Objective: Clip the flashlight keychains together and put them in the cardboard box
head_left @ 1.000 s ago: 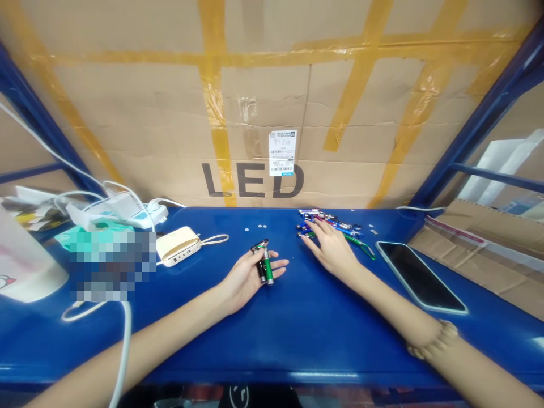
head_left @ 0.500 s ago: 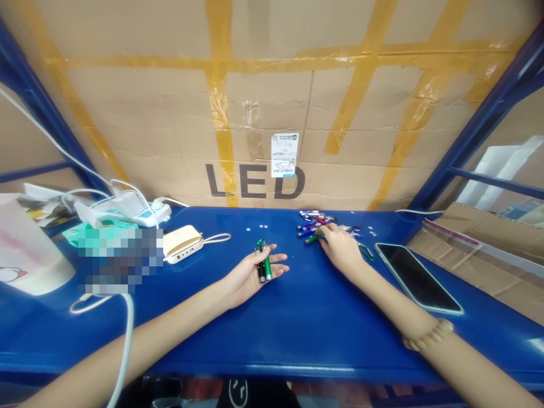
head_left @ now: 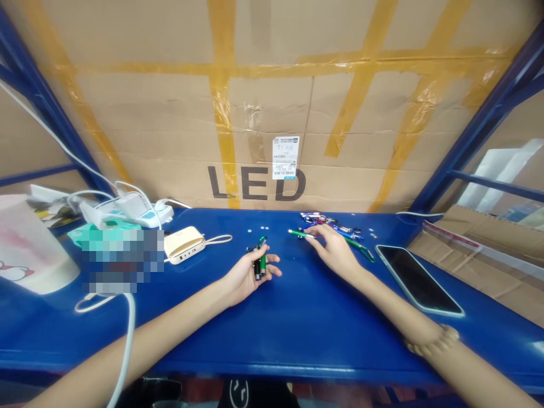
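Note:
My left hand (head_left: 243, 279), palm up, has its thumb pressed over a black pen-shaped keychain light (head_left: 257, 270) and a green keychain light (head_left: 263, 264); a green clip rises above the thumb. To the right, my right hand (head_left: 334, 252) grips another slim green keychain light (head_left: 296, 233) between thumb and fingers, its silver-ringed end pointing left. A green carabiner clip (head_left: 362, 249) sticks out on the other side of this hand. Behind the fingers lies a loose pile of blue, red and silver keychain lights (head_left: 317, 217), partly hidden by the hand.
A phone (head_left: 419, 279) lies right of my right forearm, beside a cardboard flap (head_left: 488, 266). On the left are a cream power bank (head_left: 184, 245), a white power strip (head_left: 155, 214) with cables, and a white bin (head_left: 34, 249). A large taped carton (head_left: 170, 124) stands behind the blue table (head_left: 297, 334).
My right hand has lifted the green light from the pile's front edge and drawn it slightly left. The left hand's fingers have curled a little more around its two lights.

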Demonstrator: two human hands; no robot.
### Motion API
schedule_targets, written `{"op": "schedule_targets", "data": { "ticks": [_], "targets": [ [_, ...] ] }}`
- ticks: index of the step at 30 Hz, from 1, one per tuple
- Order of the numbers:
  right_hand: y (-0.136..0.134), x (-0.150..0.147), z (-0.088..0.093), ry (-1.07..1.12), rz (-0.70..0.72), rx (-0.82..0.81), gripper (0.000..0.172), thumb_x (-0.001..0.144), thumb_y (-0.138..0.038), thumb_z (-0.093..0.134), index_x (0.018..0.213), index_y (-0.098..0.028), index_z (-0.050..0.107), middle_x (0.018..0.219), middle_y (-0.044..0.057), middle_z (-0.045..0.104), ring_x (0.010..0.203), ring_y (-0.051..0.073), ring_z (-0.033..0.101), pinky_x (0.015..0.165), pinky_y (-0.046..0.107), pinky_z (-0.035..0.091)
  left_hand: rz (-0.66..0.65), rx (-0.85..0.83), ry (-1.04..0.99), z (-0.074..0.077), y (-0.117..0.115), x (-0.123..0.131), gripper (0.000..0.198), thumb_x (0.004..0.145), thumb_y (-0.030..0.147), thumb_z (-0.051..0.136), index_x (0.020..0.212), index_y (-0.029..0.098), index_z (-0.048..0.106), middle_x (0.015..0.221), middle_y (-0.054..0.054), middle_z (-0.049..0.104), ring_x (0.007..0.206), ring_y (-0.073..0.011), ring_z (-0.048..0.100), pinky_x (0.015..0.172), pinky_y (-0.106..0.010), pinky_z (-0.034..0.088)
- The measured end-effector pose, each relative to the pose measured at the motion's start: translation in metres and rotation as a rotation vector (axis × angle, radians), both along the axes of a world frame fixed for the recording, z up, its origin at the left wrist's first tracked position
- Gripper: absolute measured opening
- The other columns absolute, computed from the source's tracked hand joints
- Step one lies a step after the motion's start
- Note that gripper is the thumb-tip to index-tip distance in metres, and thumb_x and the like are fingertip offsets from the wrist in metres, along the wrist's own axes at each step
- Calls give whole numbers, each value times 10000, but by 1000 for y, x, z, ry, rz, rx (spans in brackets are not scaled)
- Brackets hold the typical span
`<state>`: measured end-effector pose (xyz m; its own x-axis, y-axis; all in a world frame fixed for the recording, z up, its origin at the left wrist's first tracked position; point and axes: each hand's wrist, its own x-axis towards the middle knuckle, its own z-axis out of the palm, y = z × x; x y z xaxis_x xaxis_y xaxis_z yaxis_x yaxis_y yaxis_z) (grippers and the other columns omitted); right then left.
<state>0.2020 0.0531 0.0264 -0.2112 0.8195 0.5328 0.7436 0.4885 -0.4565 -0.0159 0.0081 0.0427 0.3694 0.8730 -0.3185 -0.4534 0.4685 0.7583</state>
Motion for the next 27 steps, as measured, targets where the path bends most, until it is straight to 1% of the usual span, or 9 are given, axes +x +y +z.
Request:
{"op": "schedule_targets", "data": {
  "ticks": [3, 6, 8, 12, 16, 19, 21, 24, 27],
  "targets": [
    [-10, -10, 7, 255, 41, -25, 251, 878, -384, 411, 940, -195, 564, 894, 58, 607, 829, 179, 573, 753, 307, 452, -20, -17, -42, -2, 1, 1, 88, 871, 234, 450, 918, 159, 453, 808, -76, 650, 708, -184, 675, 558, -210, 502],
    [-20, -19, 11, 440, 155, -187, 340, 898, -446, 338, 873, -185, 554, 685, 13, 553, 665, 144, 545, 649, 269, 438, -81, -35, -67, -5, 1, 2, 123, 878, 257, 435, 928, 149, 464, 881, -114, 659, 811, -232, 673, 689, -284, 514],
    [-25, -25, 11, 483, 239, -298, 349, 887, -475, 355, 829, -185, 541, 583, -27, 478, 558, 114, 487, 572, 244, 405, -133, -40, -80, -6, 1, 3, 150, 886, 267, 413, 943, 142, 474, 915, -133, 658, 849, -248, 667, 763, -331, 497],
    [-31, -33, 10, 467, 370, -452, 323, 842, -506, 440, 814, -195, 523, 542, -62, 424, 467, 80, 413, 485, 217, 355, -286, 7, -104, -9, 1, 2, 210, 884, 280, 416, 1015, 138, 499, 966, -152, 656, 892, -270, 654, 853, -415, 447],
    [-29, -35, 8, 459, 400, -472, 327, 818, -510, 475, 776, -188, 520, 549, -54, 441, 457, 75, 406, 451, 213, 341, -444, 86, -91, -12, 2, -1, 289, 865, 326, 459, 1030, 110, 557, 1025, -173, 642, 892, -278, 649, 838, -417, 451],
    [-25, -33, 8, 439, 408, -475, 326, 788, -504, 526, 783, -178, 544, 535, -54, 450, 422, 61, 357, 403, 203, 290, -494, 133, -58, -11, 2, -3, 302, 850, 344, 488, 1012, 105, 575, 985, -170, 651, 861, -269, 655, 807, -402, 466],
    [-24, -32, 10, 411, 430, -464, 320, 780, -488, 545, 785, -169, 568, 538, -49, 469, 416, 53, 341, 392, 198, 268, -502, 164, -35, -7, 0, -4, 289, 842, 334, 507, 1003, 104, 576, 943, -158, 657, 851, -267, 657, 805, -400, 467],
    [-23, -33, 19, 379, 476, -428, 288, 765, -450, 581, 820, -168, 591, 531, -55, 472, 427, 52, 362, 412, 194, 293, -488, 213, 2, 0, -3, -3, 274, 837, 315, 521, 978, 87, 579, 930, -148, 646, 856, -262, 652, 800, -387, 476],
    [-19, -38, 29, 389, 511, -425, 308, 735, -431, 616, 895, -171, 579, 550, -59, 497, 443, 59, 408, 434, 196, 341, -389, 247, 17, 5, 1, 3, 229, 824, 302, 546, 920, 97, 575, 884, -105, 628, 772, -197, 652, 702, -302, 503]
  ]
}}
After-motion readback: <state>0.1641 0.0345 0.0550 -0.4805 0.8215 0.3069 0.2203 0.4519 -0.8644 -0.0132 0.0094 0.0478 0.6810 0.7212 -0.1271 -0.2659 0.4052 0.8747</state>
